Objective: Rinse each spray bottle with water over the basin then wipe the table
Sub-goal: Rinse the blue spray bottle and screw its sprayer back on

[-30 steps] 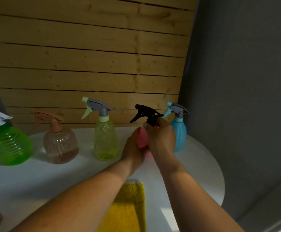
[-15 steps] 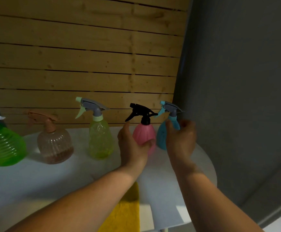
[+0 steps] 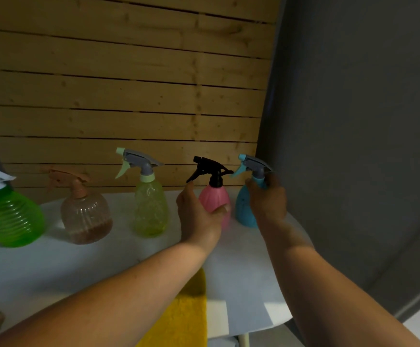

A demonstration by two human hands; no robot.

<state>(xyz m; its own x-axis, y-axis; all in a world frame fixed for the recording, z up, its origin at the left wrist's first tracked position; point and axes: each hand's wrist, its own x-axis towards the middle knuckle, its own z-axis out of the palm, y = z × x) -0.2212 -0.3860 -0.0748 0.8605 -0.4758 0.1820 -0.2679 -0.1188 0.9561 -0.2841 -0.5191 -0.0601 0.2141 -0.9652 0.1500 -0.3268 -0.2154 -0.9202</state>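
Gripping ribbed pink bottle | left hand | right hand on smooth blue bottle

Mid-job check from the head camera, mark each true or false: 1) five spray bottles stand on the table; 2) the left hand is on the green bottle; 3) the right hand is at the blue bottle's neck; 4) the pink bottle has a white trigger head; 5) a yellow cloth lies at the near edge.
1) True: the green bottle, brown-tinted bottle, yellow-green bottle, pink bottle and blue bottle stand on the white table.
2) False: the left hand holds the pink bottle.
3) True: the right hand grips it there.
4) False: its trigger head is black.
5) True: the yellow cloth lies there.
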